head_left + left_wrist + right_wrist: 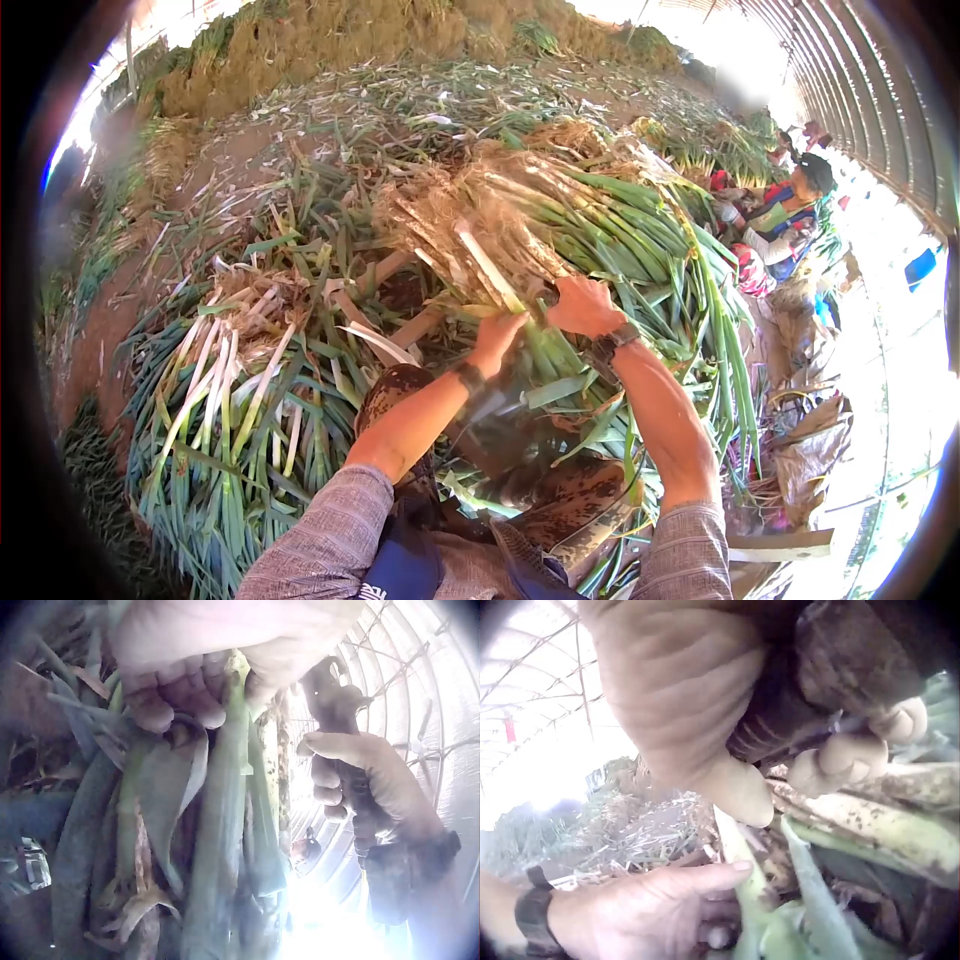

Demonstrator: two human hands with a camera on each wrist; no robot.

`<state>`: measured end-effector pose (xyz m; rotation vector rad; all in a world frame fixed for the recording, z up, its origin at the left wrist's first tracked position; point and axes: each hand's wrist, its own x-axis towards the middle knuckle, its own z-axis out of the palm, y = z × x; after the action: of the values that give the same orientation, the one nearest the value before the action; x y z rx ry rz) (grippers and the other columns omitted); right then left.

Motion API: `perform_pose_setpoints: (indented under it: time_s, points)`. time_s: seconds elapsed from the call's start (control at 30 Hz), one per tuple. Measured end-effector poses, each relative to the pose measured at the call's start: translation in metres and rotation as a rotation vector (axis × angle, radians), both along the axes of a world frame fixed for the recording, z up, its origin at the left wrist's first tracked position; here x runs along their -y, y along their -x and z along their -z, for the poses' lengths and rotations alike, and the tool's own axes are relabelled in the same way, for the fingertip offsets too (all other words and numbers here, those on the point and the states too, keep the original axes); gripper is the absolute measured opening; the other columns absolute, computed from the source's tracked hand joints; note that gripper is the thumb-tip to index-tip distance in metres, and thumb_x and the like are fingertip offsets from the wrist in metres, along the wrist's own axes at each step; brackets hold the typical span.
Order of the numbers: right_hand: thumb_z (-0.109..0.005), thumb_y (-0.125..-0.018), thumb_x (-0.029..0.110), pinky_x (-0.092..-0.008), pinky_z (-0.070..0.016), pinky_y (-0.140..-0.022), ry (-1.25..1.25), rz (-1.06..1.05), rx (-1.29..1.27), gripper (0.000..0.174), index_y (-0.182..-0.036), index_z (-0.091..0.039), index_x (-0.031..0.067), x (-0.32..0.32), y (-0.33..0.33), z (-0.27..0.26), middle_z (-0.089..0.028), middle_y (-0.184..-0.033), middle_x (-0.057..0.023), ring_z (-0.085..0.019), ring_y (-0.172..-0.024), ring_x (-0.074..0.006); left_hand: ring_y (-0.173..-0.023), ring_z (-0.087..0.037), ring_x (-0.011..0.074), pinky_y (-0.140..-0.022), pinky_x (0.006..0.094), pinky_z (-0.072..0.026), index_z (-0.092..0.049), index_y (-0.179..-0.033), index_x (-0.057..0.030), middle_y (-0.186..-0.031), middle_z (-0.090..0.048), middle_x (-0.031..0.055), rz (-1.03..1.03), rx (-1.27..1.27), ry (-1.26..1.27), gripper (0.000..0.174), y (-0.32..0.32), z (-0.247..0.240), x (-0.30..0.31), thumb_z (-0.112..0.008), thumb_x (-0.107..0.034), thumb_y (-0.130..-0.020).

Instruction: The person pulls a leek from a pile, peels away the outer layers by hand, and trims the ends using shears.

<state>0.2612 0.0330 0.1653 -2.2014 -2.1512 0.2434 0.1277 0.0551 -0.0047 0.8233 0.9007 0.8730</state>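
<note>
Head view: the bundle of green onions (600,225) lies straight ahead, roots pointing away and up-left, leaves trailing back toward the person. The left hand (497,338) and right hand (583,305) sit side by side at its near end. Left wrist view: left fingers (202,701) curl round one stalk (223,825), running lengthwise from the palm. Right wrist view: the right hand is clamped on a dark-handled tool (780,712) just above that stalk, so the left is nearer.

I log a loose pile of green onions (230,400) lying on the bare soil (100,330) at left, well apart from a heap of dry trimmings (330,45) at the top. A seated person (790,205) is at right, under the arched roof frame (860,90).
</note>
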Motion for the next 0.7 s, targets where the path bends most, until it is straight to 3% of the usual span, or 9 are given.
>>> perform_pose_setpoints:
  time_s: [0.07,0.13,0.33,0.43,0.47,0.53,0.57,0.63,0.7]
  points:
    - [-0.061,-0.071,0.026,-0.0495,-0.0522,-0.08,-0.027,-0.012,0.015,0.033,-0.09,-0.068,-0.0009,-0.004,-0.004,0.001,-0.068,-0.091,-0.0248,-0.066,-0.09,-0.0423,-0.072,-0.063,0.013,-0.056,0.029,-0.0503,-0.068,-0.098,-0.0081,-0.089,-0.066,0.0001,0.026,0.01,0.071,0.025,0.005,-0.005,-0.001,-0.074,-0.029,-0.085]
    - [-0.061,-0.071,0.027,-0.0494,-0.0524,-0.08,0.187,-0.077,0.032,0.035,-0.091,-0.068,-0.001,0.005,0.008,-0.022,-0.069,-0.095,-0.0253,-0.066,-0.09,-0.0427,-0.072,-0.063,0.0128,-0.055,0.029,-0.0501,-0.068,-0.099,-0.0111,-0.087,-0.065,-0.0008,0.043,0.067,0.098,0.024,0.01,0.0,0.001,-0.075,-0.029,-0.084]
    - [-0.062,-0.076,0.033,-0.0493,-0.0514,-0.077,0.201,-0.186,0.093,0.036,-0.092,-0.07,0.0018,0.021,0.01,-0.025,-0.068,-0.082,-0.0236,-0.066,-0.083,-0.0425,-0.076,-0.065,0.0139,-0.058,0.0303,-0.0506,-0.065,-0.105,-0.0109,-0.089,-0.066,0.0012,0.14,0.152,0.086,0.025,0.039,0.011,0.0,-0.072,-0.028,-0.088]
    - [-0.064,-0.076,0.036,-0.0494,-0.0505,-0.076,0.067,-0.096,-0.037,0.038,-0.095,-0.07,0.0043,0.04,0.004,-0.026,-0.067,-0.081,-0.0237,-0.064,-0.079,-0.0428,-0.078,-0.066,0.0166,-0.062,0.0328,-0.0516,-0.064,-0.105,-0.0102,-0.09,-0.066,0.0017,0.038,0.312,0.126,0.019,0.044,0.032,-0.01,-0.068,-0.023,-0.091]
    - [-0.064,-0.076,0.036,-0.0494,-0.0505,-0.076,0.078,-0.083,-0.035,0.038,-0.095,-0.07,0.0043,0.047,-0.005,-0.02,-0.067,-0.081,-0.0237,-0.064,-0.079,-0.0428,-0.078,-0.066,0.0169,-0.065,0.0346,-0.0529,-0.064,-0.103,-0.0097,-0.09,-0.066,0.0028,-0.04,0.328,0.068,0.016,0.039,0.051,-0.023,-0.065,-0.022,-0.093]
    - [-0.065,-0.076,0.035,-0.0496,-0.0499,-0.074,0.291,-0.061,0.0,0.035,-0.094,-0.069,0.0045,0.064,-0.017,-0.012,-0.066,-0.079,-0.0229,-0.064,-0.078,-0.0421,-0.078,-0.066,0.0172,-0.067,0.0358,-0.0538,-0.064,-0.105,-0.0098,-0.093,-0.068,0.004,-0.055,0.431,0.077,0.017,0.044,0.043,-0.028,-0.064,-0.022,-0.093]
    - [-0.065,-0.078,0.036,-0.0497,-0.0495,-0.072,0.28,-0.133,0.045,0.034,-0.091,-0.066,0.0047,0.072,-0.032,0.004,-0.066,-0.078,-0.0222,-0.063,-0.076,-0.0417,-0.078,-0.066,0.0172,-0.067,0.0358,-0.0538,-0.064,-0.105,-0.0098,-0.093,-0.068,0.004,-0.055,0.44,0.089,0.017,0.045,0.039,-0.03,-0.064,-0.022,-0.093]
    - [-0.065,-0.079,0.036,-0.0496,-0.0493,-0.071,0.265,-0.085,0.035,0.033,-0.09,-0.065,0.0052,0.1,-0.028,-0.001,-0.066,-0.077,-0.022,-0.063,-0.075,-0.0413,-0.081,-0.063,0.0158,-0.074,0.0343,-0.0503,-0.064,-0.107,-0.0082,-0.093,-0.064,0.0024,-0.175,0.463,0.159,0.027,0.048,0.041,-0.037,-0.069,-0.025,-0.087]
    - [-0.065,-0.08,0.037,-0.0495,-0.0491,-0.07,0.246,-0.029,0.023,0.032,-0.088,-0.064,0.0057,0.127,-0.024,-0.003,-0.066,-0.076,-0.0217,-0.063,-0.074,-0.0408,-0.086,-0.063,0.0172,-0.076,0.0365,-0.0509,-0.064,-0.11,-0.0092,-0.1,-0.065,0.0028,-0.211,0.431,0.144,0.026,0.043,0.052,-0.045,-0.067,-0.026,-0.091]
